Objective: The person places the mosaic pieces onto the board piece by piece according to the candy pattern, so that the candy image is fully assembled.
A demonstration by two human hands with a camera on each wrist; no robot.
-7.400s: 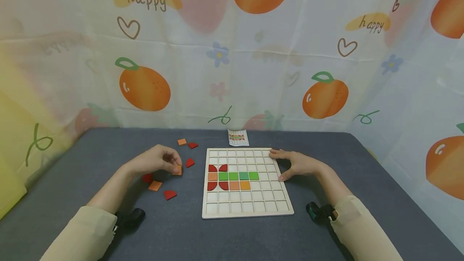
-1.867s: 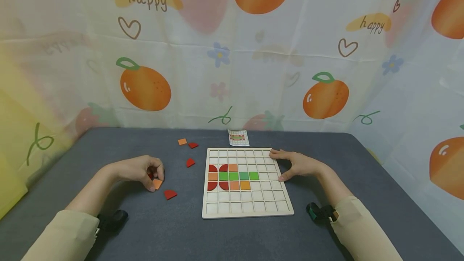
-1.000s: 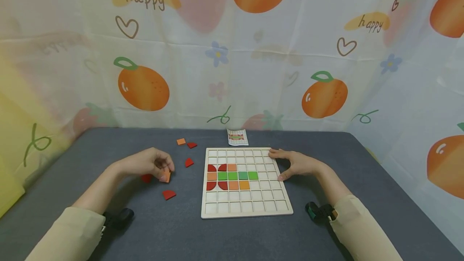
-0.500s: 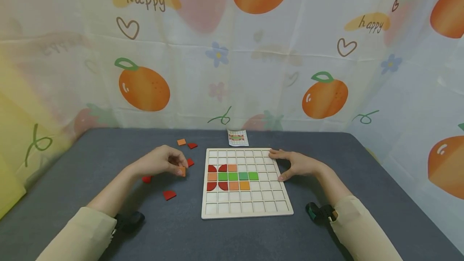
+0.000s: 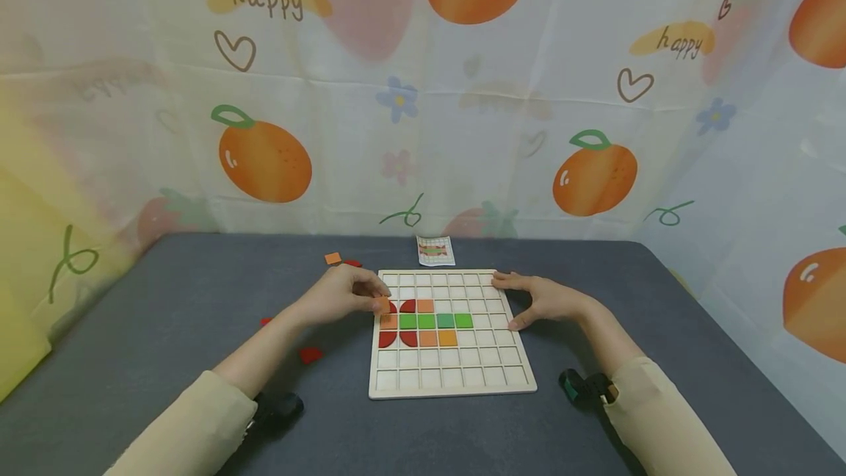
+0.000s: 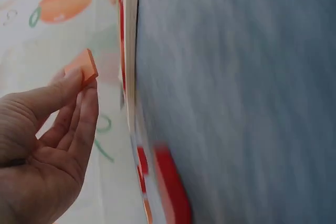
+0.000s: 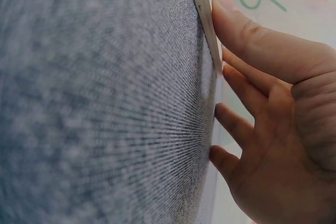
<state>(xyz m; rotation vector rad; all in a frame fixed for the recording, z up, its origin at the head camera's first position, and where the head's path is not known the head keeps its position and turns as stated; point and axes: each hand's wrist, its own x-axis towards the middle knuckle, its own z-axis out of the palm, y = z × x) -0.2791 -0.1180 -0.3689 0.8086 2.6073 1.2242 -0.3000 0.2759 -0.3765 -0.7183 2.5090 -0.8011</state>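
My left hand [image 5: 337, 292] pinches an orange square tile [image 6: 84, 66] between thumb and fingers, over the left edge of the white grid board [image 5: 456, 379]. On the board, a red rounded tile [image 5: 407, 305] and an orange tile [image 5: 425, 305] sit in the upper coloured row. Green tiles [image 5: 426, 321] fill part of the row below, and red, orange and yellow-orange tiles make up the lowest one. The held tile partly covers the upper left red piece. At the board's right edge rests my right hand [image 5: 545, 300], fingers extended, thumb touching the rim in the right wrist view.
Loose on the dark table [image 5: 449, 435] lie a red tile [image 5: 311, 355], another red piece [image 5: 266, 321] partly behind the left arm, and an orange square [image 5: 333, 258] beside a red tile [image 5: 352, 263]. A small printed pattern card [image 5: 435, 250] lies behind the board.
An orange tile has joined the board's upper coloured row. My left hand has since picked up another orange square from the left and carried it right to the board. My right hand stays put.
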